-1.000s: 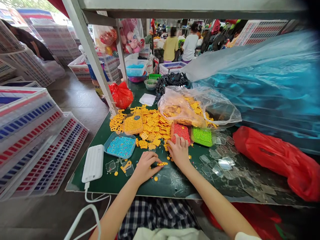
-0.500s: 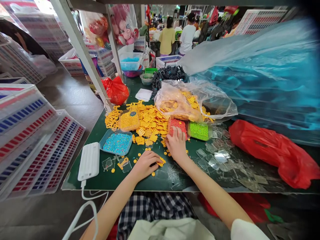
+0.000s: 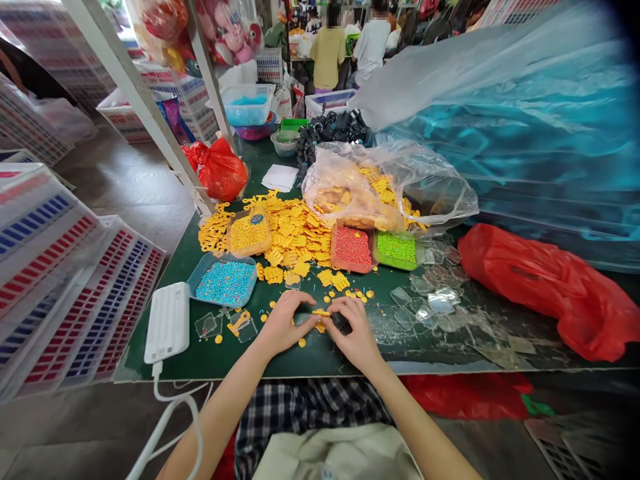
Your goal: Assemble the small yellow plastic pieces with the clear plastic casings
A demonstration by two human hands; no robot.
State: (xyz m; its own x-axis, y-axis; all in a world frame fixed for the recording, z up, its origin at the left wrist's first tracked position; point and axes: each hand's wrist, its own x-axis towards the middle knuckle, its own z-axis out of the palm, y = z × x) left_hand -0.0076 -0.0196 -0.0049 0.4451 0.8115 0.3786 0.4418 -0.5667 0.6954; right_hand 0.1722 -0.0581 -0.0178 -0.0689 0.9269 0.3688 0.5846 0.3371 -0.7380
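Close to the table's front edge, my left hand [image 3: 287, 325] and my right hand [image 3: 355, 330] meet over a small yellow plastic piece [image 3: 321, 319]. Both hands pinch it between thumb and fingers; whether the right also holds a bead is too small to tell. Beyond them lies a heap of flat yellow plastic pieces [image 3: 295, 230]. Trays of red beads [image 3: 352, 248], green beads [image 3: 396, 249], yellow beads [image 3: 249, 233] and blue beads [image 3: 225, 283] stand around the heap. Small round yellow pieces [image 3: 302, 343] are scattered near my hands.
A white power bank [image 3: 167, 323] with a cable lies at the left edge. Clear plastic squares [image 3: 443, 300] and a red plastic bag [image 3: 545, 287] lie to the right. An open clear bag [image 3: 385, 187] of yellow pieces sits behind the trays. A metal post [image 3: 145, 113] rises at the left.
My right hand has come back from the red bead tray to the yellow piece and now pinches it together with my left hand. The view has shifted slightly.
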